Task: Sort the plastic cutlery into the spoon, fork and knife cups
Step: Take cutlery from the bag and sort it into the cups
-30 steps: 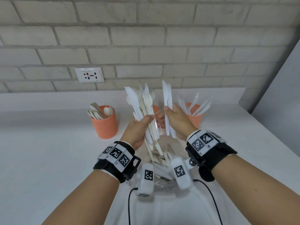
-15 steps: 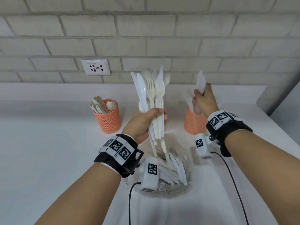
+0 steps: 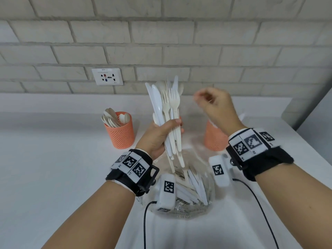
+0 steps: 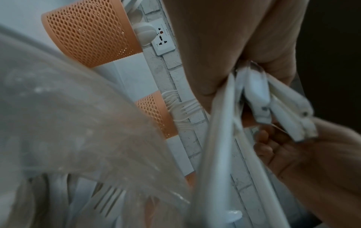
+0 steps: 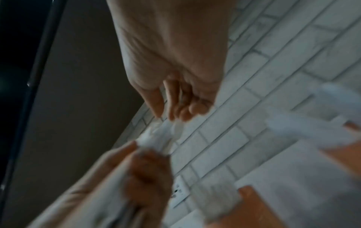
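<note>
My left hand [image 3: 167, 128] grips an upright bundle of white plastic cutlery [image 3: 166, 103], a mix of knives, forks and spoons; its handle ends [image 4: 269, 106] show in the left wrist view. My right hand [image 3: 206, 99] hovers just right of the bundle's tips, blurred, fingers loosely curled and holding nothing. An orange mesh cup [image 3: 120, 133] at the left holds spoons. Another orange cup [image 3: 214, 139] stands at the right, half hidden behind my right wrist. A middle cup with forks [image 4: 156, 115] is hidden behind the bundle in the head view.
A clear plastic bag [image 3: 186, 211] with several loose pieces of cutlery lies on the white counter [image 3: 53, 168] below my hands. A brick wall with a socket [image 3: 107, 76] backs the counter. Cables trail from the wrist cameras.
My right hand pulled knives from the bundle, carried them over to the right cup, and now swings back toward the bundle holding nothing. The left hand keeps gripping the bundle.
</note>
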Demonstrator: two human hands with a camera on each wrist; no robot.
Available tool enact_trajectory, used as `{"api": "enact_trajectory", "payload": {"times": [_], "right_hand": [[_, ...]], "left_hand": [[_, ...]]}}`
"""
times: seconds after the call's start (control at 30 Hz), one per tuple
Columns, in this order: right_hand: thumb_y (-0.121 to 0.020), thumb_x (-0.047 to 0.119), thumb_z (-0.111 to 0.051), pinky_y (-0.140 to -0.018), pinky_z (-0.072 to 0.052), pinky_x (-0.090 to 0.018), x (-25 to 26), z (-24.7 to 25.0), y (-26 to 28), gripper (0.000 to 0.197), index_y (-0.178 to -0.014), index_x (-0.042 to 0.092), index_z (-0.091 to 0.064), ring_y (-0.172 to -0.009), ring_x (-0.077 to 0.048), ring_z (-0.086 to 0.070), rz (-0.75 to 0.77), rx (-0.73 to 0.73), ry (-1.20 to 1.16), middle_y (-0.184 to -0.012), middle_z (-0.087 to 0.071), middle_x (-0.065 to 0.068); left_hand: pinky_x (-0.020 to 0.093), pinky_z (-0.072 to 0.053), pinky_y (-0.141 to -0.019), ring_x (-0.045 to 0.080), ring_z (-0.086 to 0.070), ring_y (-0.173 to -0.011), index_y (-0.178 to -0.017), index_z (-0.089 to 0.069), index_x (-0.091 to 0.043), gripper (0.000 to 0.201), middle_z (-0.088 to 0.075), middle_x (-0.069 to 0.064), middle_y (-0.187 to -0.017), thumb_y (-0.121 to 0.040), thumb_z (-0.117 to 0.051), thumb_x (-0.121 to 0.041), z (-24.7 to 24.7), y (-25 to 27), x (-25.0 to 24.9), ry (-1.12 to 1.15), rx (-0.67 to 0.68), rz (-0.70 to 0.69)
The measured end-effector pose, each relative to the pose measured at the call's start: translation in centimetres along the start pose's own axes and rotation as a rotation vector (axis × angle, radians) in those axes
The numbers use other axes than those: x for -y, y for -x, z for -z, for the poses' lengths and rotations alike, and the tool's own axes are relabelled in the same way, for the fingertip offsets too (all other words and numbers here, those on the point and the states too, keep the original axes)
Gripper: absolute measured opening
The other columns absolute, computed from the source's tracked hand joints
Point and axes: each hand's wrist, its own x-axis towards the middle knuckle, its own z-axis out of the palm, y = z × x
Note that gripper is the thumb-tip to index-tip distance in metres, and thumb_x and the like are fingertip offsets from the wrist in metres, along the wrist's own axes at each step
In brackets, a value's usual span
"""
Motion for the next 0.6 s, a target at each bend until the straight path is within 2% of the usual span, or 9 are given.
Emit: {"api": "enact_trajectory", "payload": {"times": [0.03, 0.1, 0.2, 0.27, 0.4, 0.5, 0.6], "right_hand": [[-0.086, 0.008, -0.062, -0.057, -0.041, -0.007, 0.9, -0.6, 0.7, 0.005, -0.088, 0.01, -0.067, -0.056, 0.009, -0.052, -0.083, 0.137, -0.039, -0.069, -0.059, 0.007], [-0.085, 0.01, -0.064, -0.048, -0.04, -0.007, 1.8, -1.6, 1.8, 0.006, -0.084, 0.005, -0.067, -0.045, 0.005, -0.053, -0.209, 0.245, -0.114, -0.062, -0.059, 0.003], [-0.083, 0.007, -0.067, -0.044, -0.042, -0.013, 2.1, -2.5, 2.5, 0.008, -0.075, 0.007, -0.064, -0.043, -0.001, -0.054, -0.28, 0.209, -0.153, -0.058, -0.059, -0.002], [-0.082, 0.004, -0.066, -0.044, -0.044, -0.018, 2.2, -2.9, 2.7, 0.01, -0.074, 0.008, -0.063, -0.045, -0.004, -0.056, -0.305, 0.205, -0.161, -0.059, -0.06, -0.004], [-0.082, -0.002, -0.063, -0.044, -0.043, -0.017, 2.7, -3.6, 3.3, 0.008, -0.079, 0.003, -0.068, -0.047, -0.006, -0.055, -0.322, 0.264, -0.209, -0.062, -0.061, -0.004], [-0.082, 0.0, -0.065, -0.043, -0.044, -0.016, 3.0, -3.8, 3.4, 0.008, -0.079, 0.007, -0.069, -0.045, -0.006, -0.054, -0.379, 0.287, -0.281, -0.06, -0.061, 0.0], [-0.086, 0.001, -0.061, -0.045, -0.047, -0.019, 3.0, -4.1, 3.4, 0.013, -0.086, 0.012, -0.068, -0.049, -0.012, -0.056, -0.416, 0.305, -0.301, -0.066, -0.059, -0.005]], "left_hand": [[0.023, -0.054, -0.058, 0.012, -0.063, -0.058, -0.093, -0.061, -0.009, 0.007, -0.061, 0.006, -0.075, -0.087, -0.058, -0.005, 0.0, 0.0, 0.0, -0.007, 0.001, -0.01], [0.024, -0.055, -0.063, 0.013, -0.064, -0.064, -0.099, -0.061, -0.008, 0.012, -0.062, 0.008, -0.08, -0.088, -0.058, -0.008, 0.2, 0.0, 0.1, -0.034, 0.019, -0.036], [0.027, -0.056, -0.074, 0.018, -0.063, -0.078, -0.105, -0.061, -0.008, 0.021, -0.065, 0.008, -0.088, -0.084, -0.061, -0.01, 0.5, 0.2, 0.3, -0.051, 0.07, -0.076], [0.028, -0.055, -0.076, 0.016, -0.065, -0.08, -0.102, -0.062, -0.008, 0.024, -0.067, 0.007, -0.087, -0.079, -0.068, -0.011, 0.9, 0.3, 0.4, -0.049, 0.096, -0.1], [0.027, -0.053, -0.072, 0.015, -0.065, -0.073, -0.099, -0.061, -0.004, 0.022, -0.066, 0.007, -0.079, -0.077, -0.065, -0.008, 1.3, 0.7, 0.3, -0.058, 0.166, -0.105], [0.024, -0.053, -0.067, 0.014, -0.064, -0.07, -0.098, -0.061, -0.004, 0.018, -0.066, 0.006, -0.076, -0.082, -0.061, 0.002, 1.7, 1.0, -0.1, -0.092, 0.18, -0.088], [0.024, -0.053, -0.062, 0.017, -0.062, -0.068, -0.103, -0.059, -0.001, 0.02, -0.062, 0.01, -0.078, -0.086, -0.053, 0.007, 2.0, 1.1, -0.3, -0.107, 0.166, -0.066]]}}
